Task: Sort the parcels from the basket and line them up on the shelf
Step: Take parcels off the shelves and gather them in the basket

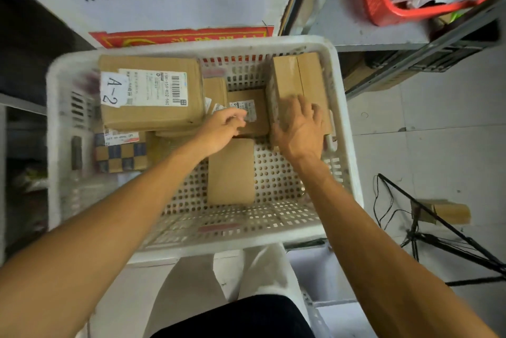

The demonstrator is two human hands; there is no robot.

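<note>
At basket's [342, 118] right wall, my right fingers [297, 104] splay on upright box [299, 74]; left fingers [235, 116] curl over labelled parcel [256, 100], hold unclear.

Both limbs are bare skin along their full visible length: left forearm [115, 217] and right forearm [369, 231], each smooth and unmarked. The left hand [219, 132] and right hand [299, 129] are ungloved. Knuckles and tendons stand out on the back of the right one, while the fingertips are blurred. A black garment [232, 315] covers the torso at the bottom edge. The pale cloth [191, 283] beyond it is possibly trouser legs.
</note>
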